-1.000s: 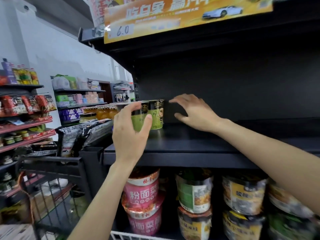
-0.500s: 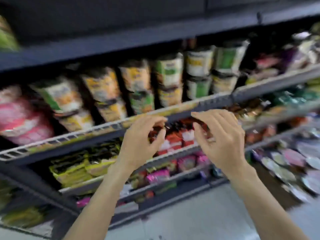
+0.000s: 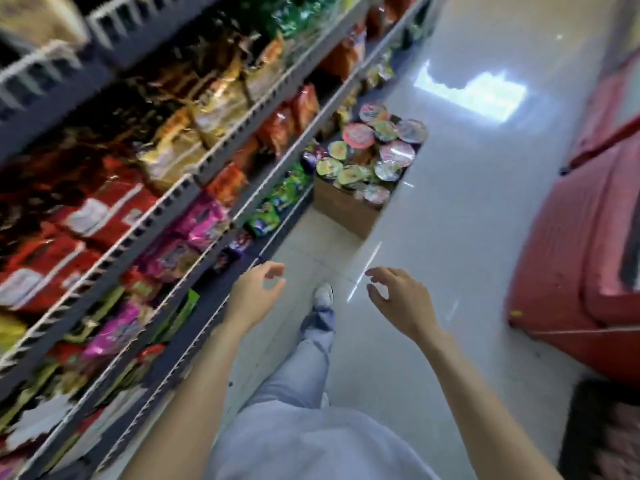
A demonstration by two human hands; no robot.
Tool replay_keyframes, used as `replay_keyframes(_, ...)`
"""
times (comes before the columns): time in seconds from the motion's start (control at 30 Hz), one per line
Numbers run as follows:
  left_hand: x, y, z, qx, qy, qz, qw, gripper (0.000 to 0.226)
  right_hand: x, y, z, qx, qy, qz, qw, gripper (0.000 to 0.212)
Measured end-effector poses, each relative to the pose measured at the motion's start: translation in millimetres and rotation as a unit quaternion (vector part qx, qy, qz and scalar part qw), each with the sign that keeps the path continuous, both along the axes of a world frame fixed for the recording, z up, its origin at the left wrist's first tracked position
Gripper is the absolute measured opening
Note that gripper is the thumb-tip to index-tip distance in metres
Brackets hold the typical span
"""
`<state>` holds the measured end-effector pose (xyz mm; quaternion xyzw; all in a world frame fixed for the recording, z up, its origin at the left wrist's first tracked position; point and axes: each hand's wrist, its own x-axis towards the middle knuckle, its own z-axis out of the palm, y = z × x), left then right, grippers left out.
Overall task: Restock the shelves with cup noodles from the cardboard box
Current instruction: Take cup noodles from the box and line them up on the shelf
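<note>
Cardboard box (image 3: 346, 207) came into view — I had left the top shelf; left hand (image 3: 254, 294) and right hand (image 3: 398, 299) hung loosely curled, empty — ready for more cup noodles (image 3: 374, 147).

Cardboard box (image 3: 346, 207) on floor (image 3: 450, 237)

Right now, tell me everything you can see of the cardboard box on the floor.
The cardboard box is plain brown, open at the top, and stands on the pale floor against the foot of the shelves, ahead of the person. It is heaped above its rim with cup noodles, their round foil lids in pink, green and yellow facing up. Two brown sides show; any print is too blurred to read. Neither hand touches it.
</note>
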<state>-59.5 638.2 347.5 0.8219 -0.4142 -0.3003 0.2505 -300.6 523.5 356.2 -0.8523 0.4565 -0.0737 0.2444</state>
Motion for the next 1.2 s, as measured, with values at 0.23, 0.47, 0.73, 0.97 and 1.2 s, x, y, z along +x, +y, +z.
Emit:
replay_keyframes(0.23,36.7,-188.0,-98.3,0.153,0.052,-0.049,0.986,0.022,-13.6,-156.6,-79.4,0.132,0.110,-0.064,0.983,0.032)
replay_keyframes(0.47,57.9,-382.3,-141.7,0.172,0.040,-0.017,0.984,0.031,18.8,-336.1,-133.9,0.177,0.154,-0.076,0.969,0.042)
replay_keyframes(0.73,40.8,-535.2,-246.4,0.201,-0.044,-0.055,0.977,0.041,66.6,-513.2,-244.9,0.150,0.131,-0.041,0.979,0.045)
replay_keyframes(0.97,34.1,-579.4,-370.7,0.257,-0.069,0.023,0.964,0.086,81.6,-591.3,-371.1,0.185,0.141,0.003,0.973,0.069)
replay_keyframes(1.2,58.1,-582.6,-460.0,0.256,-0.199,-0.107,0.940,0.139,96.4,-626.2,-461.2,0.071,0.226,0.166,0.957,0.117)
